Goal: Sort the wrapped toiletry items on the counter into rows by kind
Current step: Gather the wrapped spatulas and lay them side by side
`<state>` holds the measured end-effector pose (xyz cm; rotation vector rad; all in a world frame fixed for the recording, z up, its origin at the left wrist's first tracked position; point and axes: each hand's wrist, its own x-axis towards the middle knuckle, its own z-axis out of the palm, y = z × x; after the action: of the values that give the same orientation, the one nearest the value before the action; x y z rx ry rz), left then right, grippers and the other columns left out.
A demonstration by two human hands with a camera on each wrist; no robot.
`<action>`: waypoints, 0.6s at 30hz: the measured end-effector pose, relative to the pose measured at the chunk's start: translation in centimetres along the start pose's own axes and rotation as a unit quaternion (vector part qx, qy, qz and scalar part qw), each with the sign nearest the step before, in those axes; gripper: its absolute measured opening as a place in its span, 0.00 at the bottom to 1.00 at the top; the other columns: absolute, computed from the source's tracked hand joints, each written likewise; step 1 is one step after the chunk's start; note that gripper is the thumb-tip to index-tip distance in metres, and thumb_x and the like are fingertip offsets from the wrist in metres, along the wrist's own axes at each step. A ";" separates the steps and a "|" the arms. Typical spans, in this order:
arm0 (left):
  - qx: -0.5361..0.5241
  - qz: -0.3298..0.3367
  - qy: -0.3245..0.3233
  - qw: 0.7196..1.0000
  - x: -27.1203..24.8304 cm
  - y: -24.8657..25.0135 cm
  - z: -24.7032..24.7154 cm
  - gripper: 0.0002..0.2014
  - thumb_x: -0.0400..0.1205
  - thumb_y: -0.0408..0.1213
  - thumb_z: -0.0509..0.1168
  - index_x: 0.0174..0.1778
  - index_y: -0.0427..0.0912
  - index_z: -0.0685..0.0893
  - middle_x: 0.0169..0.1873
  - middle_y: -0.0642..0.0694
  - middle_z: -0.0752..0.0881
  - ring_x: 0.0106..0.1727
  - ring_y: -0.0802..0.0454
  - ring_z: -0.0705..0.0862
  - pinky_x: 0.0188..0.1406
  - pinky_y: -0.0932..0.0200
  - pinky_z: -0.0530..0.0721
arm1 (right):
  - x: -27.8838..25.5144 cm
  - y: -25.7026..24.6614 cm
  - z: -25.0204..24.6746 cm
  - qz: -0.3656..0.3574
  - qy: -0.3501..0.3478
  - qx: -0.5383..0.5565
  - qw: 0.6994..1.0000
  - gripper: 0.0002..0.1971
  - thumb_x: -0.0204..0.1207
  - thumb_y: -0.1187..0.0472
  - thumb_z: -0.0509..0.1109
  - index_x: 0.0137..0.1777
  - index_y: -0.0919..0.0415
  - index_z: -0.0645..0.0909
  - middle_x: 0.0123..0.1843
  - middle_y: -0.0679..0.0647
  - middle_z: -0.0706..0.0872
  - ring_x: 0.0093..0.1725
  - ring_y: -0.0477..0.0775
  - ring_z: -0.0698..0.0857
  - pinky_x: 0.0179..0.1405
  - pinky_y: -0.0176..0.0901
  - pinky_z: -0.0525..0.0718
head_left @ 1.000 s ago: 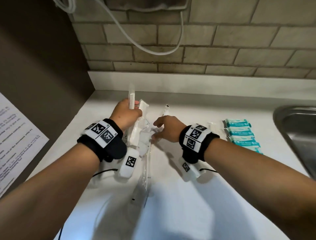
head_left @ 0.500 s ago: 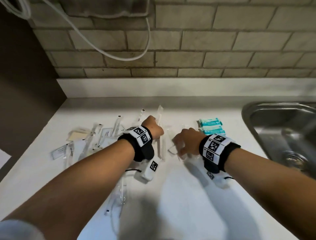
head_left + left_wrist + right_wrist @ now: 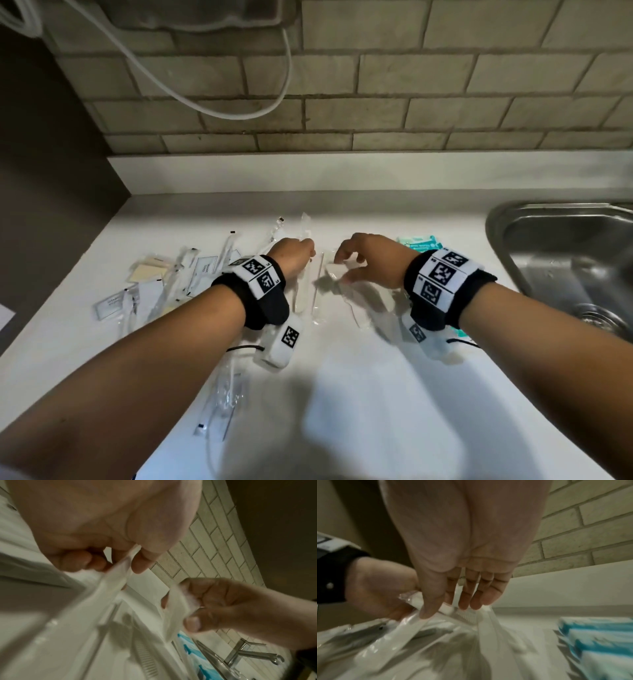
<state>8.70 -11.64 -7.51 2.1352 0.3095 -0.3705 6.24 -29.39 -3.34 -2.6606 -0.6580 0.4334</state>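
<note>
On the white counter [image 3: 376, 394] my left hand [image 3: 301, 251] pinches the upper part of a long clear-wrapped item [image 3: 306, 294] that runs toward me. In the left wrist view the left hand [image 3: 120, 566] holds that wrapper between thumb and fingers. Just to its right, my right hand [image 3: 342, 270] pinches a second clear wrapper [image 3: 175, 609] between thumb and curled fingers. In the right wrist view the right hand [image 3: 447, 607] touches a wrapped toothbrush head [image 3: 467, 615]. A row of teal packets [image 3: 419, 241] lies behind the right wrist.
A loose pile of clear-wrapped items and flat sachets [image 3: 191, 274] covers the counter's left part, and more wrappers [image 3: 226, 404] lie under my left forearm. A steel sink [image 3: 565, 260] with a faucet [image 3: 240, 651] is at the right. A tiled wall [image 3: 376, 85] stands behind.
My left hand has come down from holding a bundle upright and now holds one wrapper low over the counter. The right hand has taken hold of a clear wrapper beside it.
</note>
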 end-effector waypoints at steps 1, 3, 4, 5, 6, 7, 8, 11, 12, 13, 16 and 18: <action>0.013 0.003 -0.005 1.000 0.0 -0.4 -0.2 0.15 0.81 0.37 0.57 0.49 0.33 0.86 0.46 0.40 0.86 0.50 0.40 0.83 0.51 0.53 0.77 | 0.2 0.0 -0.5 -0.008 0.008 0.013 1.000 0.18 0.76 0.53 0.74 0.64 0.54 0.81 0.62 0.50 0.82 0.51 0.48 0.79 0.50 0.37 0.73; 0.048 0.007 -0.001 0.999 0.0 -1.1 -0.4 0.09 0.79 0.35 0.59 0.37 0.36 0.81 0.32 0.41 0.82 0.38 0.41 0.79 0.39 0.56 0.75 | 0.4 -0.1 -1.2 -0.016 0.023 0.039 0.999 0.17 0.77 0.54 0.74 0.63 0.56 0.80 0.62 0.49 0.82 0.50 0.50 0.82 0.46 0.36 0.74; 0.060 0.004 0.009 0.998 0.1 -1.5 -0.5 0.06 0.78 0.35 0.62 0.36 0.38 0.80 0.31 0.42 0.82 0.36 0.43 0.79 0.38 0.57 0.75 | 0.5 0.0 -1.5 -0.019 0.031 0.051 0.998 0.16 0.77 0.55 0.73 0.63 0.56 0.79 0.62 0.48 0.82 0.50 0.52 0.83 0.44 0.35 0.74; 0.069 0.010 0.016 0.997 0.0 -1.9 -0.6 0.02 0.76 0.34 0.66 0.41 0.40 0.81 0.35 0.42 0.84 0.39 0.44 0.81 0.42 0.57 0.78 | 0.5 0.0 -1.7 -0.022 0.039 0.063 0.997 0.16 0.78 0.55 0.72 0.63 0.56 0.78 0.61 0.48 0.82 0.50 0.53 0.84 0.43 0.35 0.74; 0.076 0.012 0.019 0.997 0.1 -2.3 -0.5 0.07 0.75 0.34 0.69 0.47 0.42 0.82 0.41 0.43 0.86 0.43 0.44 0.84 0.48 0.57 0.82 | 0.6 0.0 -2.0 -0.024 0.048 0.074 0.996 0.15 0.79 0.55 0.71 0.63 0.56 0.77 0.61 0.47 0.81 0.50 0.54 0.85 0.43 0.35 0.75; 0.078 0.012 0.018 0.997 0.1 -2.6 -0.4 0.13 0.73 0.33 0.72 0.53 0.42 0.81 0.45 0.44 0.87 0.45 0.45 0.87 0.52 0.55 0.85 | 0.5 0.0 -2.2 -0.025 0.056 0.084 0.995 0.15 0.79 0.55 0.71 0.64 0.56 0.77 0.60 0.46 0.81 0.50 0.54 0.85 0.43 0.36 0.75; 0.072 0.008 0.016 0.997 0.1 -2.7 -0.4 0.17 0.73 0.32 0.74 0.56 0.42 0.80 0.44 0.43 0.87 0.43 0.46 0.88 0.50 0.54 0.87 | 0.4 0.1 -2.4 -0.023 0.063 0.093 0.993 0.15 0.80 0.56 0.70 0.64 0.57 0.76 0.58 0.44 0.81 0.49 0.55 0.85 0.42 0.36 0.76; 0.109 0.019 0.021 0.994 0.1 -2.9 -0.1 0.16 0.73 0.34 0.75 0.54 0.42 0.80 0.39 0.45 0.88 0.36 0.50 0.87 0.38 0.61 0.83 | 0.2 0.3 -2.9 -0.017 0.080 0.097 0.992 0.14 0.81 0.57 0.68 0.65 0.57 0.74 0.51 0.40 0.79 0.47 0.57 0.86 0.41 0.37 0.78; 0.143 0.028 0.031 0.989 0.0 -2.9 -0.1 0.16 0.72 0.38 0.76 0.54 0.43 0.81 0.44 0.46 0.88 0.42 0.51 0.86 0.41 0.61 0.81 | 0.1 0.4 -3.0 -0.019 0.085 0.092 0.992 0.14 0.82 0.58 0.68 0.65 0.57 0.74 0.54 0.41 0.81 0.47 0.58 0.86 0.44 0.41 0.80; 0.174 0.048 0.045 0.983 0.0 -2.8 -0.1 0.16 0.72 0.41 0.75 0.53 0.45 0.81 0.49 0.48 0.86 0.47 0.50 0.85 0.45 0.60 0.81 | 0.1 0.6 -3.2 -0.020 0.089 0.084 0.992 0.14 0.82 0.58 0.68 0.65 0.57 0.74 0.58 0.43 0.82 0.48 0.60 0.87 0.48 0.45 0.82; 0.203 0.154 0.061 0.965 -1.0 -1.7 0.7 0.14 0.73 0.47 0.73 0.53 0.51 0.82 0.54 0.51 0.83 0.56 0.51 0.82 0.54 0.56 0.81 | -0.1 1.4 -3.3 -0.011 0.093 0.069 0.993 0.14 0.82 0.59 0.68 0.66 0.56 0.73 0.66 0.48 0.82 0.49 0.60 0.87 0.53 0.49 0.83; 0.260 0.222 0.011 0.940 -2.4 -0.4 1.6 0.17 0.75 0.53 0.70 0.58 0.54 0.83 0.51 0.54 0.80 0.59 0.51 0.77 0.56 0.54 0.78 | -0.3 1.9 -3.2 -0.003 0.095 0.066 0.993 0.15 0.82 0.59 0.68 0.66 0.56 0.73 0.66 0.50 0.83 0.49 0.59 0.87 0.52 0.48 0.83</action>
<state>6.05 -12.96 -7.80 2.6409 -0.2972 -0.1725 7.89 -31.95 -1.19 -2.5337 -0.5598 0.2104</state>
